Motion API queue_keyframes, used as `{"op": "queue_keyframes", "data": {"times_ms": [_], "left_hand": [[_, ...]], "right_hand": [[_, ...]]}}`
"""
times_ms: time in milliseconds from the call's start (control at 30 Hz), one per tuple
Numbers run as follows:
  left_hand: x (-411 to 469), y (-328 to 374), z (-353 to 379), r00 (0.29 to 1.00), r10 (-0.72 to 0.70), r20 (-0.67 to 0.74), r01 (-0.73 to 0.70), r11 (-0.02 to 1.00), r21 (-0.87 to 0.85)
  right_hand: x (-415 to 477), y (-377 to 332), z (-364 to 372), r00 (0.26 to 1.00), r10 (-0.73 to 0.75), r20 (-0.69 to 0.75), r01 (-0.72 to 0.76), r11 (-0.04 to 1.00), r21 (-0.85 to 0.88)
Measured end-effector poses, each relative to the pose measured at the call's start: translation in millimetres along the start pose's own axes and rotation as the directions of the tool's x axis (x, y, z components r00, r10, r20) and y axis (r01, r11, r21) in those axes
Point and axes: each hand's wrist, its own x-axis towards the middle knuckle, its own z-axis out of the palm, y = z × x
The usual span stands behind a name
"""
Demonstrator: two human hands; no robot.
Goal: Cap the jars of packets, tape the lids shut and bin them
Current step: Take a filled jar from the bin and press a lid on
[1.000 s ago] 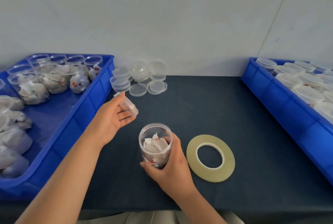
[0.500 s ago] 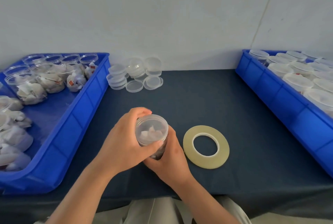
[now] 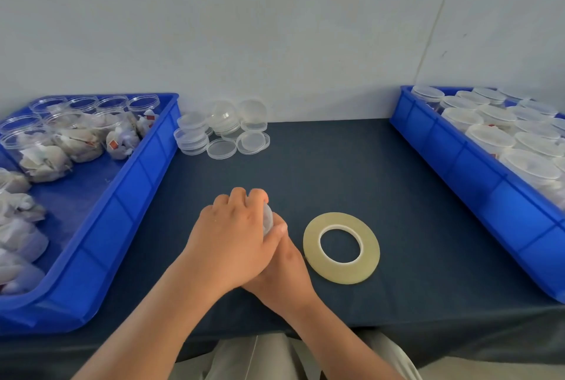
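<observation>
Item: jar of packets (image 3: 267, 222), upright, mid-bench (image 3: 336, 171) toward near edge | left hand (image 3: 234, 239) curled over its top, lid hidden | right hand (image 3: 282, 269) gripping body | tape roll (image 3: 341, 247) flat, just right; right hand nearer

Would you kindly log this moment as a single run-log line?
step: capping | left hand: curled over jar top | right hand: grips jar | tape roll: flat on table, untouched

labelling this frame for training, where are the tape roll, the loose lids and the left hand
tape roll (image 3: 342, 272), head view, near side of the ring
loose lids (image 3: 221, 149), head view, flat lid at the front of the pile
left hand (image 3: 232, 239), head view, back of the hand
</observation>
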Motion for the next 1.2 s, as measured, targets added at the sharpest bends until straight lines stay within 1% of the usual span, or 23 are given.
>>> {"op": "queue_keyframes", "data": {"times_ms": [67, 167, 233, 300, 367, 467, 567, 633, 700, 733, 800, 833, 900, 933, 1000, 1033, 1100, 1133, 1200], "left_hand": [[0, 0, 4, 1.0, 0.005, -0.015, -0.005, 1.0, -0.024], [4, 0, 9, 0.999, 0.022, 0.023, -0.021, 0.998, -0.053], [6, 1, 11, 0.999, 0.005, 0.047, -0.001, 0.997, -0.082], [7, 0, 13, 0.999, 0.027, 0.024, -0.026, 0.998, -0.05], [6, -5, 16, 0.995, 0.1, -0.008, -0.1, 0.994, -0.046], [7, -20, 15, 0.969, 0.244, -0.044, -0.248, 0.948, -0.201], [11, -31, 7, 0.932, 0.36, -0.046, -0.349, 0.854, -0.386], [14, -34, 2, 0.913, 0.407, -0.008, -0.374, 0.831, -0.413], [13, -35, -1, 0.92, 0.382, 0.084, -0.334, 0.88, -0.339], [10, -36, -2, 0.931, 0.336, 0.143, -0.282, 0.91, -0.305], [1, -37, -7, 0.947, 0.198, 0.254, -0.118, 0.947, -0.299], [-5, -36, -9, 0.941, 0.151, 0.301, -0.055, 0.95, -0.306], [-14, -26, -10, 0.943, 0.091, 0.32, 0.002, 0.96, -0.279], [-17, -17, -10, 0.956, 0.052, 0.288, 0.027, 0.964, -0.263], [-19, 3, -9, 0.985, -0.053, 0.162, 0.096, 0.958, -0.269], [-18, 10, -9, 0.995, -0.06, 0.079, 0.078, 0.963, -0.258], [-17, 15, -7, 0.994, 0.035, -0.102, -0.056, 0.976, -0.212], [-16, 13, -8, 0.981, 0.107, -0.162, -0.141, 0.966, -0.215], [-13, 4, -10, 0.956, 0.231, -0.179, -0.271, 0.931, -0.245]], "right_hand": [[-1, 0, 2, 1.0, -0.009, -0.01, 0.008, 0.999, -0.043], [0, -1, 1, 1.0, 0.003, -0.011, -0.004, 0.998, -0.068], [0, -2, 1, 1.0, 0.002, -0.012, -0.003, 0.996, -0.088], [0, -2, 0, 1.0, 0.021, -0.012, -0.022, 0.996, -0.087], [-1, -1, -1, 0.998, 0.063, -0.003, -0.063, 0.997, -0.039], [-1, 1, -4, 0.997, 0.072, 0.02, -0.072, 0.997, -0.006], [-2, -1, -8, 0.998, 0.037, 0.047, -0.037, 0.999, 0.007], [-2, -2, -9, 0.999, 0.007, 0.037, -0.007, 1.0, -0.001], [-2, -2, -9, 1.0, -0.01, 0.013, 0.01, 1.0, 0.012], [-2, -1, -9, 1.0, -0.012, 0.005, 0.012, 1.0, 0.016], [-5, 0, -8, 1.0, -0.01, 0.0, 0.01, 1.0, 0.011], [-6, 1, -8, 1.0, -0.01, 0.002, 0.01, 1.0, 0.014], [-5, -1, -7, 1.0, -0.024, 0.009, 0.024, 1.0, 0.012], [-3, -4, -9, 0.999, -0.038, 0.015, 0.038, 0.999, 0.006], [1, -12, -13, 0.998, -0.06, 0.006, 0.06, 0.998, 0.029], [1, -14, -16, 0.997, -0.074, -0.008, 0.074, 0.996, 0.048], [0, -15, -19, 0.997, -0.075, -0.035, 0.078, 0.992, 0.096], [-1, -14, -19, 0.997, -0.065, -0.041, 0.07, 0.988, 0.138], [-3, -10, -18, 0.998, -0.052, -0.032, 0.057, 0.976, 0.212]]}}
